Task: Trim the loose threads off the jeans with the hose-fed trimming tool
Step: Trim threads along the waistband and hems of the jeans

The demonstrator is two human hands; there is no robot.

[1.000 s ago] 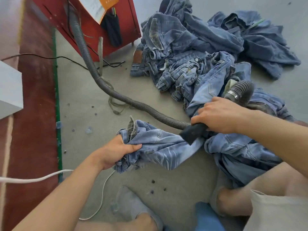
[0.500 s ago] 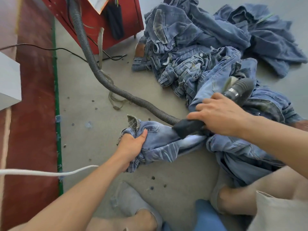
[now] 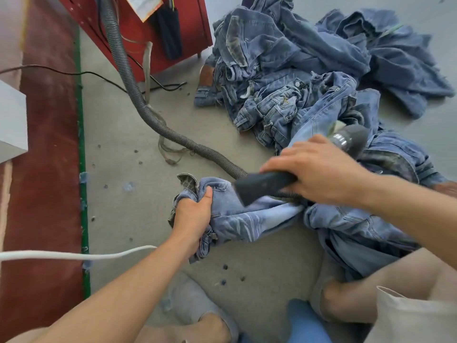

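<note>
A pale blue pair of jeans (image 3: 247, 219) lies across the grey floor in front of me. My left hand (image 3: 193, 216) grips its bunched leg end, thumb on top. My right hand (image 3: 319, 169) holds the black trimming tool (image 3: 262, 186), whose dark head presses on the denim just right of my left hand. A grey ribbed hose (image 3: 138, 105) runs from the tool across the floor up to the red machine (image 3: 148, 33). Another ribbed hose end (image 3: 351, 139) sticks out behind my right hand.
A heap of blue jeans (image 3: 296, 78) fills the far right floor. A red strip with a green edge (image 3: 80, 144) runs down the left. A white cable (image 3: 74, 255) crosses near my left forearm. A black cord (image 3: 74, 73) trails by the machine. My feet and knees are below.
My left hand has pulled the leg end in and to the right, bunching it tighter. The tool head has slid left along the denim toward that hand.
</note>
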